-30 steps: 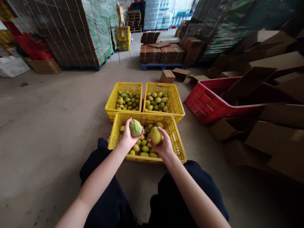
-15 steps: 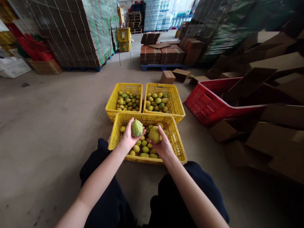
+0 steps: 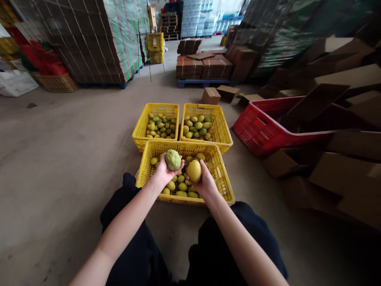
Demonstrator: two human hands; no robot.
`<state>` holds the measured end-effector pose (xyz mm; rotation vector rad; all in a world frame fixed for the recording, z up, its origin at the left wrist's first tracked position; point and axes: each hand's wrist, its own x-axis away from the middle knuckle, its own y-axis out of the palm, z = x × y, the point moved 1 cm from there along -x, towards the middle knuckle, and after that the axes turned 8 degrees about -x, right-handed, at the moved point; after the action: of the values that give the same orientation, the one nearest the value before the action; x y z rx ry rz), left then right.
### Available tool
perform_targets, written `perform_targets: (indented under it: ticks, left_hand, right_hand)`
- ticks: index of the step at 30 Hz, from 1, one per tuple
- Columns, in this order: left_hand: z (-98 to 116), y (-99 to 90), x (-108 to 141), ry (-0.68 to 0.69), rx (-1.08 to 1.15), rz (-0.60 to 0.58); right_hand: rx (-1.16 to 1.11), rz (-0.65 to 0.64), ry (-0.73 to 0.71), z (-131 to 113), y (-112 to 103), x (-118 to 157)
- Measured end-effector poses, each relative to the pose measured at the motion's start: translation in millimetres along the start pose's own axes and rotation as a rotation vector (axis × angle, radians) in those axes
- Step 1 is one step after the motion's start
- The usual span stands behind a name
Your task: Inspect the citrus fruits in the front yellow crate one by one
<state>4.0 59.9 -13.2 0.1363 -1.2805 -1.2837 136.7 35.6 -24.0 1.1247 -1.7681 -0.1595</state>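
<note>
A bumpy green fruit point(image 3: 173, 159) rests in my left hand point(image 3: 164, 171), with the fingers curled under it. My right hand point(image 3: 205, 179) grips a smoother yellow fruit point(image 3: 194, 171) from its right side. Both hands are above the near yellow crate point(image 3: 224, 174), which holds several yellow and green fruits point(image 3: 182, 186), partly hidden by my hands. Behind it stand two more yellow crates, the left one point(image 3: 139, 126) and the right one point(image 3: 223, 126), side by side, each with a layer of similar fruits.
To the right, a red crate point(image 3: 253, 129) holds cardboard, with a heap of open boxes point(image 3: 342, 174) around it. Flattened cartons point(image 3: 204, 68) lie on a blue pallet behind the crates. A wrapped stack point(image 3: 86, 43) stands at the back left.
The yellow fruit has turned in my right hand and shows a smoother side. The green fruit has turned slightly, and my left hand is a little more open beneath it.
</note>
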Motion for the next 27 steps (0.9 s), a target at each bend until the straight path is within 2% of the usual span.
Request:
perform_targets:
  ticks: [3,7,9,13,16,19,22,27]
  left_hand:
    - [0.2,0.2,-1.1,0.014,-0.018,0.05]
    - [2.7,4.0,4.0,0.08,-0.058,0.053]
    - [4.1,4.6,7.2,0.105,-0.05,0.041]
    - [4.4,2.1,7.8,0.04,-0.02,-0.008]
    - [3.3,-0.2,2.7,0.058,-0.059,0.024]
    - [0.7,-1.0,-3.2,0.056,-0.064,0.056]
    - [-1.3,-0.5,-4.7,0.045,-0.052,0.064]
    - [2.0,1.6,3.3,0.142,-0.044,0.11]
  right_hand:
    - [0.017,-0.104,0.011,-0.3,0.8,2.5]
    - [0.019,-0.128,0.007,-1.6,1.3,3.9]
    - [0.017,-0.111,0.035,-2.1,1.1,4.3]
    - [0.007,-0.024,0.055,-2.3,-0.2,4.1]
    - [0.003,0.014,0.011,-2.1,-1.5,2.4]
    - [0.007,0.018,0.045,-1.9,-3.0,0.4]
    - [0.007,0.085,0.055,-3.2,-5.3,-0.3]
    - [-0.031,0.151,-0.027,-5.7,-6.0,2.0]
